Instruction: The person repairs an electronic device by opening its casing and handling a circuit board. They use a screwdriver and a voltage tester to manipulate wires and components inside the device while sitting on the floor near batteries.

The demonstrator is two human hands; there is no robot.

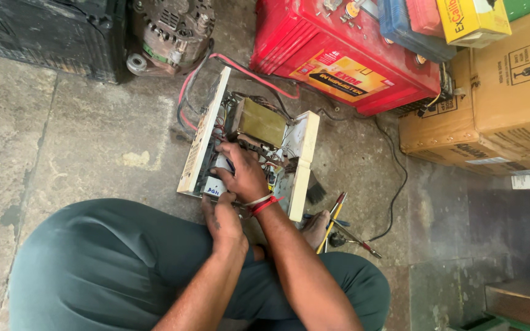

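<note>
Single head-worn view: looked steeply down from above, close over opened cream casing (249,156) on stone floor (87,141); no second view.

We see an open cream casing (203,138) on the floor (87,141), wires and a brass-coloured transformer (262,121) inside. Our right hand (245,178) reaches in among the parts, fingers curled on something too hidden to tell. Our left hand (221,217) rests at the near edge. A red battery (338,55) sits beyond, cartons (504,104) beside it, and pliers (335,217) by our foot.
</note>
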